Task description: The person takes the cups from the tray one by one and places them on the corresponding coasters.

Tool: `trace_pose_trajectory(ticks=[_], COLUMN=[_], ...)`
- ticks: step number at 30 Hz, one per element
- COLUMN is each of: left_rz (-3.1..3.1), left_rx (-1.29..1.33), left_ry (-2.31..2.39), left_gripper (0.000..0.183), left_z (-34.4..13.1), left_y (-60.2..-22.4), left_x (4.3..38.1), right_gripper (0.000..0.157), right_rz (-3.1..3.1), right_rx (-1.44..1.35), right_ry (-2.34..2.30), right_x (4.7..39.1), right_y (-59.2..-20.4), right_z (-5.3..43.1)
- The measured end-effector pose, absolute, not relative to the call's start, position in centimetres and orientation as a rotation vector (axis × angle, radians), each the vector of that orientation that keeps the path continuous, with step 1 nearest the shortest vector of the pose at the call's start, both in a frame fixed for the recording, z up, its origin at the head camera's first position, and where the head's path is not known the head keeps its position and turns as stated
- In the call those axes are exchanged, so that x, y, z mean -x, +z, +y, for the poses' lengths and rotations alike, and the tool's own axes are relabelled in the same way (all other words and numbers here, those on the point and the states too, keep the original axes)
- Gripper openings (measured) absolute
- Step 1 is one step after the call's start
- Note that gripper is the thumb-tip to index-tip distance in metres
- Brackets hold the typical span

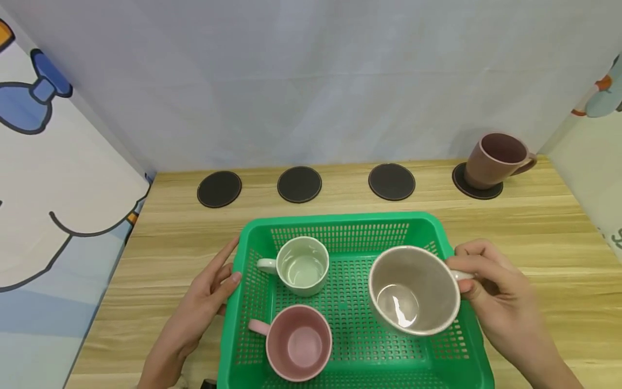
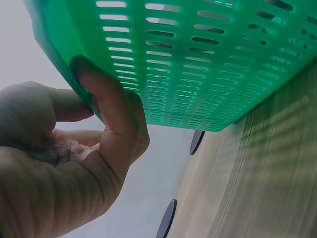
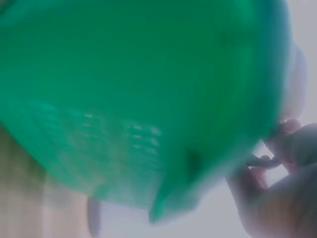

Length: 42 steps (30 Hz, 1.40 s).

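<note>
A white mug (image 1: 414, 290) is held over the right side of a green plastic basket (image 1: 340, 218), its mouth tilted toward the head camera. My right hand (image 1: 500, 300) pinches its handle between thumb and fingers. On the basket's left rim my left hand (image 1: 204, 300) keeps its grip, thumb on top; the left wrist view shows curled fingers (image 2: 116, 119) under the edge. Inside the basket are a pale green cup (image 1: 303, 266) and a pink cup (image 1: 299, 343), handles pointing left. The right wrist view is blurred, with the basket's outer wall (image 3: 124, 74) filling most of it.
Three bare black coasters (image 1: 219, 189) (image 1: 299, 184) (image 1: 391, 181) lie along the back of the wooden table (image 1: 160, 259). A brown-mauve mug (image 1: 495, 160) stands on another coaster (image 1: 476, 193) at the back right. A pale cloth wall (image 1: 311, 81) rises behind.
</note>
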<state>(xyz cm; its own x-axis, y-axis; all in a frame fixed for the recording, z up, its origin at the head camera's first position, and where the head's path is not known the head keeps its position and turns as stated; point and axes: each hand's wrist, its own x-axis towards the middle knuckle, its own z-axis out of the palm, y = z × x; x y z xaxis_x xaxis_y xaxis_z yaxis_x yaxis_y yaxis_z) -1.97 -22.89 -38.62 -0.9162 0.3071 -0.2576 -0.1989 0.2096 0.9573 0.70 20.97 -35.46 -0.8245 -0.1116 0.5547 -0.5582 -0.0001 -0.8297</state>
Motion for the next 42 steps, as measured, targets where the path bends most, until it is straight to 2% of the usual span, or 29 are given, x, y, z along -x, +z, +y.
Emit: trace_pose_trajectory(ticks=[8, 14, 19, 26, 34, 42], left_rz=[2.090, 2.088, 2.091, 2.080, 2.074, 2.068], left_rx=[-0.109, -0.103, -0.115, -0.121, -0.136, -0.149], left_ry=[1.760, 1.764, 1.777, 1.777, 1.778, 1.788], left_gripper=[0.066, 0.066, 0.066, 0.067, 0.067, 0.067], left_z=[-23.0, -23.0, -22.9, -23.0, -23.0, -23.1], left_y=[-38.6, -38.6, -38.6, -38.7, -38.7, -38.8], left_x=[2.0, 1.9, 1.7, 1.8, 1.9, 1.9], right_gripper=[0.021, 0.020, 0.019, 0.023, 0.029, 0.026], right_rz=[-1.890, -2.086, -2.040, -2.051, -2.012, -1.936], right_rx=[-0.534, -0.331, -0.371, -0.200, -0.183, -0.180], right_ry=[2.082, 2.022, 2.107, 2.082, 2.072, 2.161], right_x=[0.8, 1.9, 3.7, 5.5, 7.4, 9.3], right_y=[-34.2, -32.5, -32.5, -32.6, -32.9, -33.7], right_z=[22.2, 22.8, 23.3, 24.0, 24.4, 25.0])
